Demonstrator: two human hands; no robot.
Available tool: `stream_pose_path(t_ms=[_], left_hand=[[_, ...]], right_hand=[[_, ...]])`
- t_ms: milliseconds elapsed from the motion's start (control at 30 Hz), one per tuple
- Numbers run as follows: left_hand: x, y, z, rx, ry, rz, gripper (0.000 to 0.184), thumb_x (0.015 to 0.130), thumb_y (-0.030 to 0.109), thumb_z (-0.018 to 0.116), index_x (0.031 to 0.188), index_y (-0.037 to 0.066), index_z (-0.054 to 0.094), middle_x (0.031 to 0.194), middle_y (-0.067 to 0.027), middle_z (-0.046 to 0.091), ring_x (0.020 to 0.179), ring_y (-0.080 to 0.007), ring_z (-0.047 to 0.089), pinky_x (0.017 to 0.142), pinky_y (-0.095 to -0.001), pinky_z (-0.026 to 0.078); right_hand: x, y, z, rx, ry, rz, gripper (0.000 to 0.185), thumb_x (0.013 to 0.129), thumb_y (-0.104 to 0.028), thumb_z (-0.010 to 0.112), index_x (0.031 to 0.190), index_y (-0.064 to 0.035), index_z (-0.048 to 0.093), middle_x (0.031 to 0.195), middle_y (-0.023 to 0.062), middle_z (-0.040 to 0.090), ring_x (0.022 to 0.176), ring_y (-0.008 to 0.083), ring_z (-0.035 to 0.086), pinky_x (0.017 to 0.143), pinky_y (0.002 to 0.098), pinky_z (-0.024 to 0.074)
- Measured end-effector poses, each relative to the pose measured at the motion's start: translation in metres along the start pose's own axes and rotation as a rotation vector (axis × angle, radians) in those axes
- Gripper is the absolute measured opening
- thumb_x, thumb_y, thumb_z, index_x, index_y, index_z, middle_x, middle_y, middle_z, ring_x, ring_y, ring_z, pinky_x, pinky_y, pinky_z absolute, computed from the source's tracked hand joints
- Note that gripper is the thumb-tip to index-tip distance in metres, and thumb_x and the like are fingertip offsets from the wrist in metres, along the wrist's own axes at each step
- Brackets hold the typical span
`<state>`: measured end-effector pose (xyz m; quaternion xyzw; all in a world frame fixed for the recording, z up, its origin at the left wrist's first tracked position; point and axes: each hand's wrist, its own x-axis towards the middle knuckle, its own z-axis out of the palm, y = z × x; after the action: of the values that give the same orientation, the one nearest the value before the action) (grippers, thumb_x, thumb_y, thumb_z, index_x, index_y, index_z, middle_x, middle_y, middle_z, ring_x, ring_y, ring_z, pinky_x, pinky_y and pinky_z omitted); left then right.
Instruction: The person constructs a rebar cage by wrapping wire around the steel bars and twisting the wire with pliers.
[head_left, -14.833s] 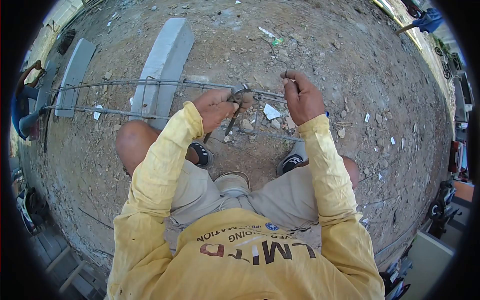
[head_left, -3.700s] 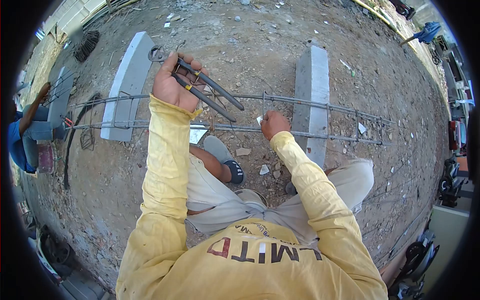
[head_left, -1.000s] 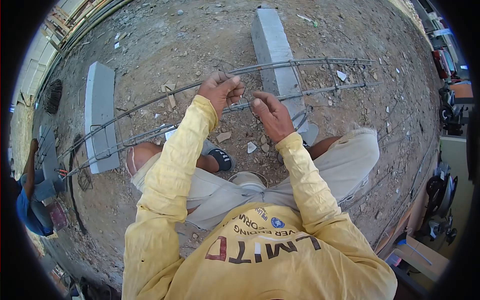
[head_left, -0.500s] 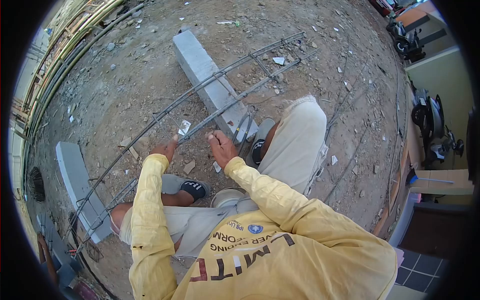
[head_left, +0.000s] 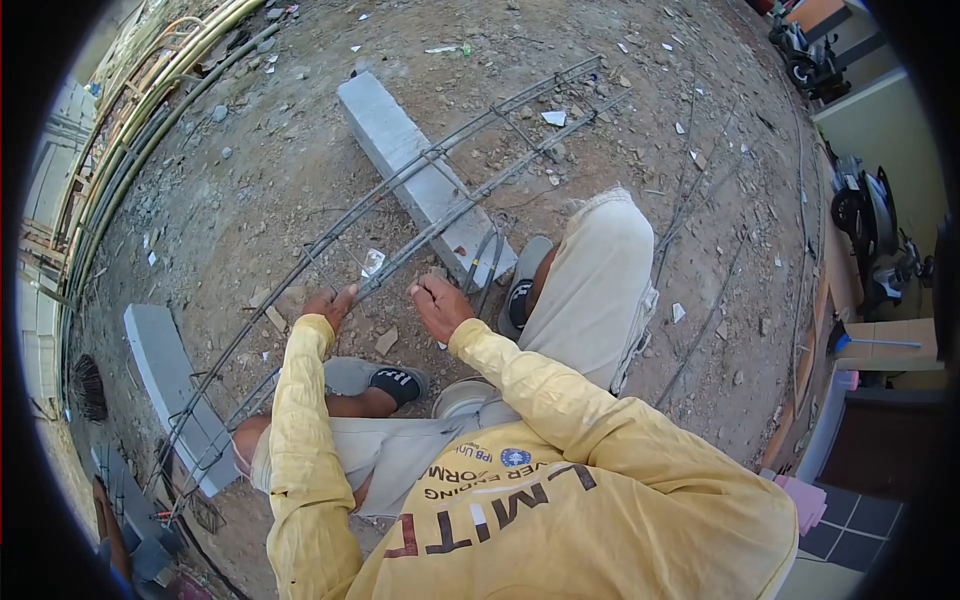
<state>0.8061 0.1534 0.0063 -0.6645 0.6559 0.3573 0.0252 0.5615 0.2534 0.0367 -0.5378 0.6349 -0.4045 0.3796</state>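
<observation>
A long rebar frame [head_left: 455, 207], two rows of bars joined by stirrups, slants across in front of me. It rests over two grey concrete blocks, one farther off [head_left: 395, 140] and one near my left knee [head_left: 172, 385]. My left hand [head_left: 328, 305] is closed around the frame's nearer bar, covering part of it. Just right of that bar, my right hand [head_left: 441, 306] is closed with thumb and forefinger together; whatever it pinches is too small to make out. Pincers [head_left: 484, 262] with dark handles lean at the near end of the far block, beside my foot.
Loose bars [head_left: 690, 205] lie on the rubble-strewn ground to the right. Bamboo poles [head_left: 130, 120] run along the left edge. Motorcycles [head_left: 870, 220] and a blue-handled broom [head_left: 880, 343] stand at right. Another person's arm [head_left: 112, 530] shows at lower left.
My right hand has dropped slightly toward me and left. My left hand stays at the bar, a little lower in view. The camera view has shifted slightly.
</observation>
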Motion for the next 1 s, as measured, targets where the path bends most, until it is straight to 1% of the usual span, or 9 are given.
stream_pose_path(t_ms=[67, 233, 333, 567, 667, 733, 767, 900, 1000], left_hand=[[0.002, -0.001, 0.001, 0.003, 0.001, 0.009, 0.067, 0.084, 0.065, 0.052, 0.087, 0.0, 0.067, 0.086, -0.0221, 0.064, 0.085, -0.0344, 0.062, 0.078, -0.042, 0.046], [-0.008, 0.012, -0.01, 0.034, -0.035, -0.009, 0.067, 0.084, 0.064, 0.051, 0.089, -0.001, 0.067, 0.086, -0.0213, 0.064, 0.084, -0.0331, 0.062, 0.077, -0.0418, 0.046], [-0.01, 0.016, -0.017, -0.062, -0.165, -0.008, 0.068, 0.085, 0.063, 0.052, 0.101, -0.003, 0.064, 0.104, -0.0279, 0.062, 0.1, -0.0403, 0.059, 0.088, -0.0445, 0.044], [-0.024, 0.025, -0.033, -0.239, -0.237, -0.038, 0.06, 0.086, 0.058, 0.054, 0.102, 0.001, 0.066, 0.105, -0.0218, 0.063, 0.103, -0.034, 0.059, 0.089, -0.0431, 0.042], [-0.022, 0.025, -0.033, -0.174, -0.222, -0.049, 0.058, 0.085, 0.055, 0.056, 0.104, 0.001, 0.066, 0.104, -0.0215, 0.064, 0.102, -0.0336, 0.06, 0.088, -0.0426, 0.043], [-0.015, 0.019, -0.028, -0.151, -0.212, -0.066, 0.058, 0.083, 0.054, 0.058, 0.106, 0.002, 0.066, 0.105, -0.0217, 0.064, 0.102, -0.0347, 0.061, 0.088, -0.043, 0.044], [-0.011, 0.016, -0.025, -0.12, -0.197, -0.06, 0.057, 0.082, 0.054, 0.059, 0.106, 0.003, 0.066, 0.105, -0.0218, 0.064, 0.102, -0.0354, 0.061, 0.088, -0.0434, 0.044], [-0.011, 0.019, -0.027, -0.094, -0.211, -0.054, 0.053, 0.081, 0.054, 0.059, 0.103, 0.007, 0.069, 0.106, -0.0207, 0.065, 0.103, -0.0362, 0.06, 0.089, -0.0437, 0.044], [-0.005, 0.014, -0.022, -0.091, -0.209, -0.049, 0.051, 0.082, 0.054, 0.059, 0.103, 0.009, 0.069, 0.107, -0.0202, 0.065, 0.103, -0.0361, 0.061, 0.089, -0.0434, 0.044]], right_hand=[[0.0, 0.005, 0.002, -0.055, 0.015, -0.036, 0.027, 0.095, -0.025, 0.047, 0.084, -0.0014, 0.053, 0.077, 0.017, 0.053, 0.075, 0.0329, 0.052, 0.071, 0.0396, 0.0414], [-0.003, 0.013, 0.007, -0.062, -0.029, 0.106, 0.028, 0.095, -0.027, 0.045, 0.083, -0.0025, 0.053, 0.077, 0.0178, 0.055, 0.075, 0.0357, 0.055, 0.071, 0.0419, 0.0425], [-0.006, 0.025, 0.013, -0.061, -0.048, 0.159, 0.028, 0.095, -0.028, 0.045, 0.084, -0.0031, 0.053, 0.075, 0.018, 0.055, 0.071, 0.0358, 0.054, 0.069, 0.0426, 0.0427], [-0.01, 0.039, 0.018, -0.164, -0.141, 0.231, 0.028, 0.095, -0.029, 0.046, 0.089, -0.0027, 0.053, 0.076, 0.0174, 0.058, 0.07, 0.0333, 0.055, 0.068, 0.0414, 0.0436], [-0.011, 0.038, 0.022, -0.027, -0.131, 0.3, 0.028, 0.095, -0.029, 0.046, 0.098, -0.0027, 0.057, 0.078, 0.014, 0.062, 0.071, 0.0274, 0.056, 0.068, 0.04, 0.0445], [-0.01, 0.027, 0.021, 0.02, -0.138, 0.356, 0.03, 0.095, -0.029, 0.047, 0.107, -0.0035, 0.058, 0.08, 0.01, 0.064, 0.067, 0.0187, 0.055, 0.065, 0.036, 0.0445], [-0.008, 0.041, 0.027, 0.081, -0.128, 0.378, 0.03, 0.095, -0.028, 0.048, 0.109, -0.0047, 0.059, 0.078, 0.0064, 0.064, 0.062, 0.0119, 0.051, 0.06, 0.0301, 0.0427], [-0.009, 0.053, 0.034, 0.17, -0.068, 0.38, 0.028, 0.094, -0.026, 0.049, 0.107, -0.0039, 0.06, 0.075, 0.0042, 0.063, 0.059, 0.0089, 0.047, 0.056, 0.0256, 0.0401], [-0.012, 0.038, 0.028, 0.167, -0.03, 0.399, 0.027, 0.094, -0.025, 0.048, 0.101, -0.0018, 0.061, 0.073, 0.0088, 0.063, 0.073, 0.0194, 0.06, 0.072, 0.0325, 0.0462]])
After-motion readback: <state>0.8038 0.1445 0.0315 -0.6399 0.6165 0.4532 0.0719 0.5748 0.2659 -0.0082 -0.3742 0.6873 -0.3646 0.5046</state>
